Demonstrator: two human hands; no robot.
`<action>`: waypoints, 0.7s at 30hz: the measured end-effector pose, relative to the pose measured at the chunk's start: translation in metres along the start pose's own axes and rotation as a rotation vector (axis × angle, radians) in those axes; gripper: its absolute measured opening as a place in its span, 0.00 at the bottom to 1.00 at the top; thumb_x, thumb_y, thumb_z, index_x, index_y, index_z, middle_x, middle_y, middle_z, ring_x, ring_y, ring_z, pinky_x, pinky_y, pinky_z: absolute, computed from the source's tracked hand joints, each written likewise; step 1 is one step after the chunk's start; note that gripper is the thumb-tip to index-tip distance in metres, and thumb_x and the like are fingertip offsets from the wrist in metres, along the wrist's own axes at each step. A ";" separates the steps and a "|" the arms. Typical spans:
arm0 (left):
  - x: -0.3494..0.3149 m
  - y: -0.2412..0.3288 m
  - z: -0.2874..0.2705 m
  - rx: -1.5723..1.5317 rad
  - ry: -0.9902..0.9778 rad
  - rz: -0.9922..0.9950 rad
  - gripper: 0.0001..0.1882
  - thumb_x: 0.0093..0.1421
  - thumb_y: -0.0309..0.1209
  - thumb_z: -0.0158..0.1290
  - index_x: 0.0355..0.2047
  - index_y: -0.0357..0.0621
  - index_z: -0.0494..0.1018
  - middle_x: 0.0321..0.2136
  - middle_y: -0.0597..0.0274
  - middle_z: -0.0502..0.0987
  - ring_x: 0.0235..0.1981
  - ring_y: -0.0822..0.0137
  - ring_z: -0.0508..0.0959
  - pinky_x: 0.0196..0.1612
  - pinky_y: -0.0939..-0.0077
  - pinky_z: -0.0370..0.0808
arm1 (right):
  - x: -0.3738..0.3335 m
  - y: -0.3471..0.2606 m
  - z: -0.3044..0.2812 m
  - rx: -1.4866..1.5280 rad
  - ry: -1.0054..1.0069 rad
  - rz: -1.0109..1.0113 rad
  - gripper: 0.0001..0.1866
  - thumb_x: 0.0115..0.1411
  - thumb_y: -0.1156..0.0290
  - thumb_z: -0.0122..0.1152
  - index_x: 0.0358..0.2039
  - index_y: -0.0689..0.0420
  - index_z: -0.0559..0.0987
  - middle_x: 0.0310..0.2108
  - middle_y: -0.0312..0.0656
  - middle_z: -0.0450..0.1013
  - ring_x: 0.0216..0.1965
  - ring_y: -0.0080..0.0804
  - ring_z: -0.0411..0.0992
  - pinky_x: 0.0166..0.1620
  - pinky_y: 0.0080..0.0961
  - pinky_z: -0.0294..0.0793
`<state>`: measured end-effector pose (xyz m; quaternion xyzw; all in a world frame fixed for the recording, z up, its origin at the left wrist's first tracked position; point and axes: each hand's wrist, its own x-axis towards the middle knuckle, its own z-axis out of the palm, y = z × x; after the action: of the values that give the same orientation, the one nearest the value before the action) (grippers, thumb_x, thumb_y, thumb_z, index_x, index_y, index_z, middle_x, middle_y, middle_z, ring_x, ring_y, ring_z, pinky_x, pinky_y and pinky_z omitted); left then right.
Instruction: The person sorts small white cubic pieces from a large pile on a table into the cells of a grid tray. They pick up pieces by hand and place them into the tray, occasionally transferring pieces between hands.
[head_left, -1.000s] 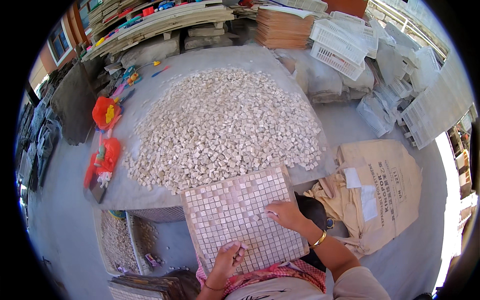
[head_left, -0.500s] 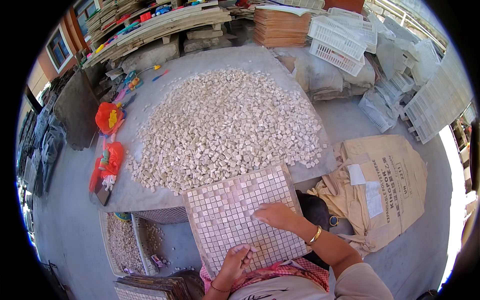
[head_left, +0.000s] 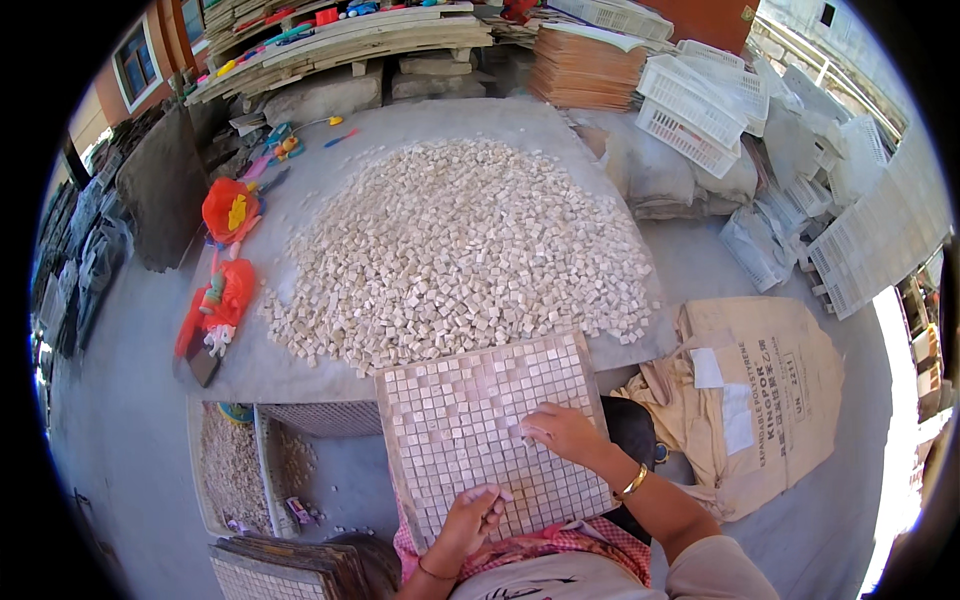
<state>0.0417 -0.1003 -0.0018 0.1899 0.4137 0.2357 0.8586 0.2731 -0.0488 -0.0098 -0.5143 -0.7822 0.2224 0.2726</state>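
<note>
A square mosaic sheet (head_left: 470,410) of small pale stone tiles lies tilted on my lap, its far edge against the grey table (head_left: 270,365). My right hand (head_left: 560,432) rests flat on the sheet near its middle right, fingertips on the tiles. At the sheet's near edge, my left hand (head_left: 472,512) pinches a small pale tile. A wide heap of loose pale stone tiles (head_left: 460,250) covers the table just beyond the sheet.
Red and orange gloves (head_left: 225,215) lie at the table's left. White plastic crates (head_left: 700,110) and grey sacks (head_left: 660,170) stand at the back right. A brown paper sack (head_left: 760,390) lies right. Bins of tiles (head_left: 245,465) sit lower left, beside stacked sheets (head_left: 285,570).
My right hand slid left and a little toward me across the sheet. My left hand shifted slightly along the near edge.
</note>
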 end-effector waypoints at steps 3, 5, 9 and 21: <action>-0.001 -0.001 0.001 -0.003 0.005 -0.005 0.13 0.63 0.34 0.45 0.32 0.36 0.72 0.18 0.70 0.66 0.15 0.81 0.61 0.14 0.89 0.52 | 0.000 -0.006 -0.002 -0.035 -0.082 0.019 0.08 0.53 0.68 0.54 0.34 0.47 0.76 0.25 0.38 0.68 0.28 0.37 0.70 0.31 0.31 0.71; -0.002 -0.001 0.001 0.002 0.005 0.001 0.13 0.63 0.34 0.45 0.32 0.36 0.72 0.18 0.70 0.66 0.15 0.81 0.61 0.14 0.89 0.53 | 0.001 -0.004 0.000 -0.094 -0.098 0.009 0.07 0.52 0.69 0.53 0.32 0.46 0.76 0.24 0.39 0.66 0.29 0.37 0.70 0.29 0.32 0.70; -0.002 -0.004 -0.006 -0.011 -0.006 0.006 0.13 0.63 0.34 0.45 0.32 0.36 0.72 0.19 0.70 0.66 0.15 0.81 0.61 0.15 0.89 0.53 | 0.003 0.007 0.002 -0.137 -0.116 -0.001 0.06 0.54 0.66 0.54 0.33 0.47 0.77 0.26 0.36 0.69 0.28 0.36 0.70 0.30 0.29 0.71; -0.001 -0.007 -0.004 -0.018 -0.030 -0.001 0.13 0.64 0.34 0.44 0.32 0.36 0.72 0.18 0.69 0.67 0.14 0.81 0.61 0.14 0.89 0.53 | -0.013 -0.013 0.012 -0.076 -0.058 0.075 0.06 0.53 0.68 0.53 0.32 0.53 0.75 0.25 0.41 0.68 0.29 0.42 0.70 0.30 0.36 0.70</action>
<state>0.0394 -0.1064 -0.0071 0.1854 0.3987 0.2360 0.8666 0.2607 -0.0669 -0.0138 -0.5467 -0.7777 0.2176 0.2215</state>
